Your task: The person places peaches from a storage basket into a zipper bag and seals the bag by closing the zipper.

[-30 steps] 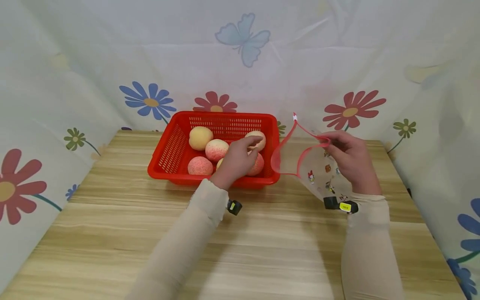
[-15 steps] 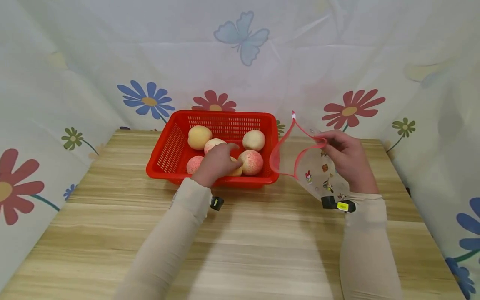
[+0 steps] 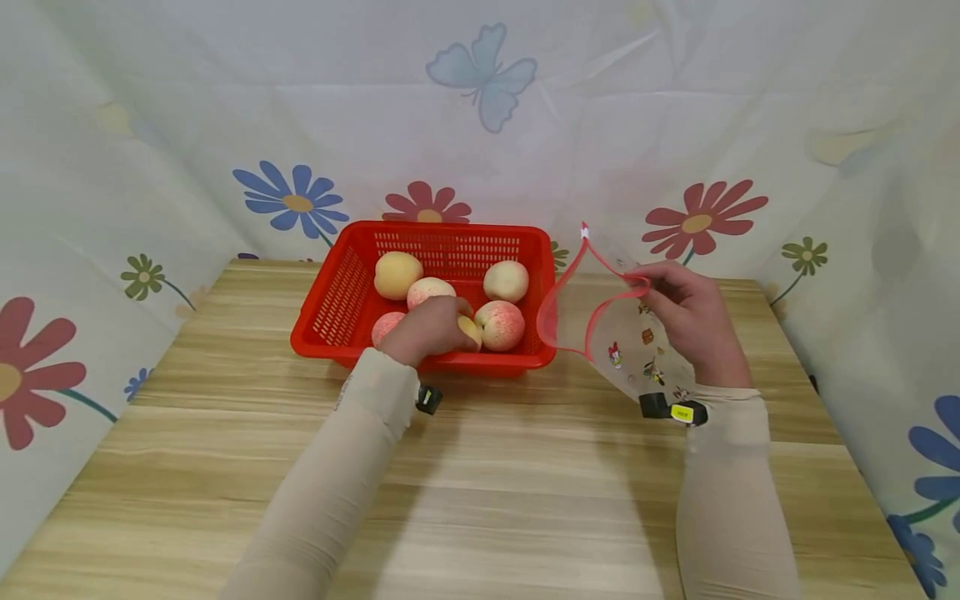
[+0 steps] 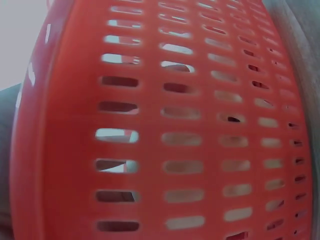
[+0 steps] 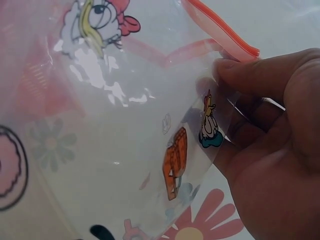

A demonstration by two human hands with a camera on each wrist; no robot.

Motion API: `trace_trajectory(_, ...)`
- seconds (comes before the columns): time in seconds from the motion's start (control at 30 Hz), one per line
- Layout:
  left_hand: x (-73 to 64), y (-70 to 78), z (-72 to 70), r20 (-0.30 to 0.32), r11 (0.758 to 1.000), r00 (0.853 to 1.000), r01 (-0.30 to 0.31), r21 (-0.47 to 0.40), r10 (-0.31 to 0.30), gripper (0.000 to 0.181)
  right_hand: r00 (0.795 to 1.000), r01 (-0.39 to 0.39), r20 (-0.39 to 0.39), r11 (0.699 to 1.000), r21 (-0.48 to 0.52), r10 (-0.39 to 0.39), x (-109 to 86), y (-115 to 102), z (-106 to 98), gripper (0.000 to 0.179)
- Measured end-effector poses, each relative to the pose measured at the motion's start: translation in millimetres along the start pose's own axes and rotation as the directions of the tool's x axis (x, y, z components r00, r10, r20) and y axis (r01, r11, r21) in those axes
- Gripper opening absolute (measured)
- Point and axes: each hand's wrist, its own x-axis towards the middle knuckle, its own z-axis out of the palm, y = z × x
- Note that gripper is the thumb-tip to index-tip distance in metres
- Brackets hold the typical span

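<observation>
In the head view a red slotted plastic basket holds several peaches. My left hand reaches over its near rim, with fingers curled round a yellow peach, which is partly hidden. Touching that fruit on the right is a pink peach. The left wrist view is filled by the basket's wall, and the hand's grip does not show there. My right hand pinches the red-edged mouth of a clear printed zip bag. The bag's mouth gapes toward the basket; in the right wrist view the thumb presses its edge.
More peaches lie in the basket: a yellow one at back left, a pale one at back right, a speckled one in the middle and a pink one at front left. A flowered cloth hangs behind the wooden table.
My left hand has moved left and down from above the right-hand peaches to the yellow peach at the front, and its fingers have closed round it. The right hand still holds the bag.
</observation>
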Motion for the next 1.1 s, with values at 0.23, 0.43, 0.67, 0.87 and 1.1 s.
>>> trace_trajectory(0.23,-1.2,0.3,-4.1,-0.017,1.0,1.0,-0.003,0.0,0.003,0.061,1.0,0.014,0.005,1.0,0.017,-0.014,0.5,0.6,-0.2,0.024)
trace_trajectory(0.43,-2.4,5.0,-6.6,-0.102,0.997,0.993,-0.069,-0.019,0.066,0.058,1.0,0.008,0.005,1.0,0.012,-0.008,0.2,1.1,-1.0,0.024)
trace_trajectory(0.67,-7.0,10.9,-12.2,-0.162,0.993,0.98,-0.118,-0.008,0.115,0.064,1.0,0.018,0.011,1.0,0.003,-0.018,-0.6,-0.4,-0.7,0.023)
trace_trajectory(0.87,-12.9,19.4,-14.9,-0.21,0.989,0.968,-0.146,-0.038,0.135,0.067,1.0,0.021,0.016,1.0,0.009,-0.021,-0.2,-1.4,-0.3,0.024)
trace_trajectory(1.1,-20.2,27.8,-11.9,-0.285,0.975,0.943,-0.205,-0.086,0.173,0.069,1.0,0.012,0.018,1.0,0.016,-0.012,-0.2,-1.9,0.9,0.024)
